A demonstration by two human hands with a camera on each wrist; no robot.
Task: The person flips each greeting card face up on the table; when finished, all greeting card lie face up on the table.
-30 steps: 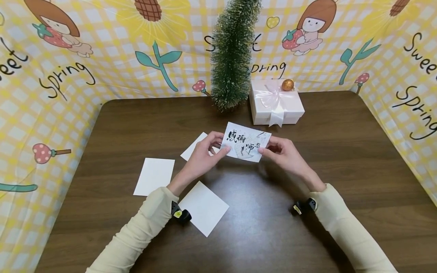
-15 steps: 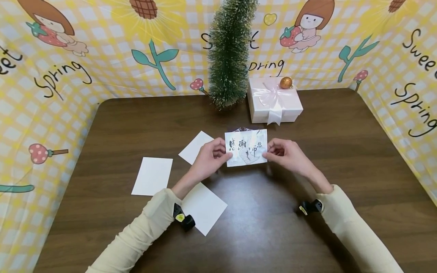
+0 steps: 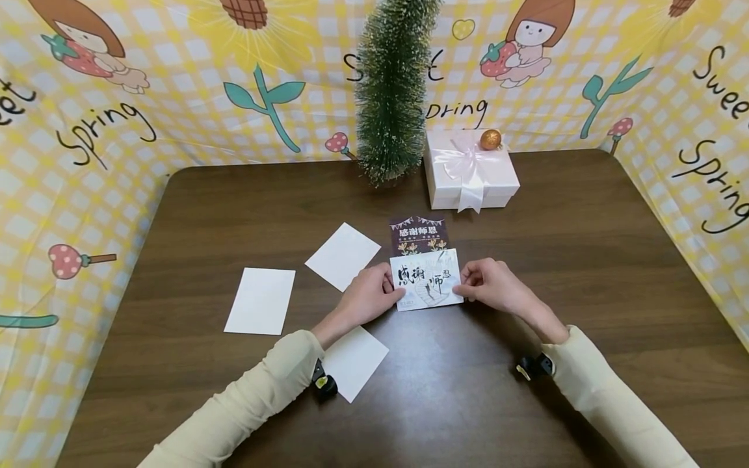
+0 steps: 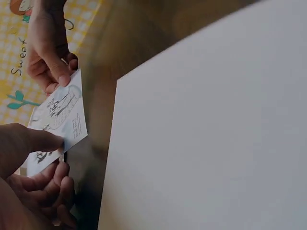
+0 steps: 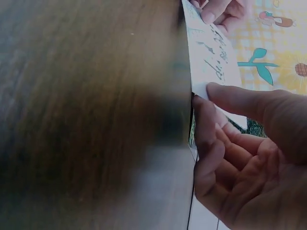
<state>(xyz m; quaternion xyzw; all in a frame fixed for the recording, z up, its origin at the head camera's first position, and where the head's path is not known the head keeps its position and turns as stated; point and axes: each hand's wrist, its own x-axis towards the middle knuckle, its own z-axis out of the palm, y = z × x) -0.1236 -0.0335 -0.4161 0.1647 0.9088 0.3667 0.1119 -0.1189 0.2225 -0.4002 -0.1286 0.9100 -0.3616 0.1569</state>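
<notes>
A white card with black brush characters and a faint drawing is held between both hands in the head view. My left hand pinches its left edge, thumb on the printed face. At the opposite edge my right hand pinches it the same way, and the right wrist view shows that thumb on top with fingers curled beneath. Just behind, a dark purple card with white characters and golden flowers lies on the table. Its lower part is hidden by the white card.
Blank white sheets lie on the brown table: one sheet at left, another sheet near the left hand, a third sheet partly under the left forearm. A small green tree and a ribboned gift box with an orange ball stand behind.
Both hands have brought the white card nearer the person and lower in the head view, levelling its tilt. The dark purple card behind it has come into sight.
</notes>
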